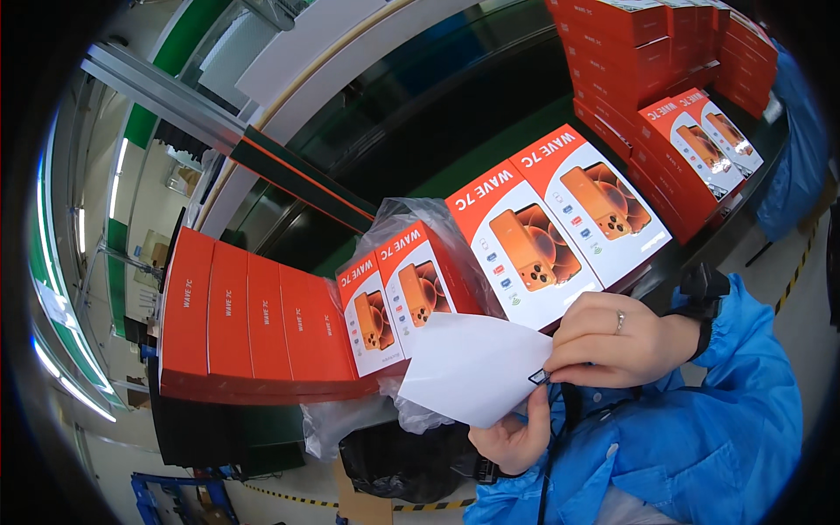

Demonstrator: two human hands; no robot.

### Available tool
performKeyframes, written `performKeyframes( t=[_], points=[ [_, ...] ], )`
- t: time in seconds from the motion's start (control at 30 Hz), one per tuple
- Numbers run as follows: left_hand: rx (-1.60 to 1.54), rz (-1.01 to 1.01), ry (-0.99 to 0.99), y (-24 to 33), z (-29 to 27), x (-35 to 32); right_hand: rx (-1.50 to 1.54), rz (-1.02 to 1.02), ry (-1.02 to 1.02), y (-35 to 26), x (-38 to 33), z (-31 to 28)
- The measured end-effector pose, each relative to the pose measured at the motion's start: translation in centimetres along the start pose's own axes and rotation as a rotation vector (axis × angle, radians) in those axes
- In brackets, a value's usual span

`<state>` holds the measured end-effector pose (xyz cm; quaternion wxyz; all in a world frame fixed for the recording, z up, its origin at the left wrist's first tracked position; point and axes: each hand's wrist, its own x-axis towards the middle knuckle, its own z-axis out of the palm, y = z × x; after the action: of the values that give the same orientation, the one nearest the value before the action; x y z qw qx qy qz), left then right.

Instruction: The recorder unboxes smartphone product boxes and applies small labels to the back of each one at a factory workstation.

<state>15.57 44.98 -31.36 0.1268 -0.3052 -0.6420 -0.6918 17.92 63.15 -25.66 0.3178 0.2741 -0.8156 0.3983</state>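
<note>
Centrally, a white paper sheet (472, 367) is pinched at its right edge by both hands: right hand (617, 341) above, left hand (516, 433) below, gripping a small dark tab (538, 377). It looks light, floppy, easily creased. Behind it, 2 orange phone boxes (394, 293) sit in clear plastic wrap (411, 214).

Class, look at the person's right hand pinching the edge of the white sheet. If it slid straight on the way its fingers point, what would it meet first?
The right hand points leftward across the white sheet. Past the sheet, it would probably first meet the two small orange-and-white boxes in clear plastic wrap, though depth is hard to judge.
</note>
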Motion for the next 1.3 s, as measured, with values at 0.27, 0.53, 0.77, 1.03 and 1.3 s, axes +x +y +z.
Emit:
performKeyframes(
  t=[0.27, 0.53, 0.77, 1.03, 1.3],
  points=[
    [0.122, 0.047, -0.047, -0.3, -0.9, 0.0, -0.003, 0.068, -0.117, -0.5, 0.8, -0.4],
    [0.066, 0.057, 0.009, -0.7, -0.9, 0.3, -0.047, 0.047, -0.093, -0.7, 0.8, -0.1],
    [-0.059, -0.099, 0.113, 0.3, -0.2, 0.3, 0.014, 0.066, -0.098, -0.5, 0.9, 0.5],
    [-0.019, -0.123, 0.136, 0.0, -0.5, 0.6, 0.021, 0.15, -0.243, 0.1, 1.3, 0.0],
    [0.364, -0.003, 0.368, -0.8, -0.2, 0.7, -0.096, -0.031, -0.376, -1.1, 2.5, -0.6]
  ],
)
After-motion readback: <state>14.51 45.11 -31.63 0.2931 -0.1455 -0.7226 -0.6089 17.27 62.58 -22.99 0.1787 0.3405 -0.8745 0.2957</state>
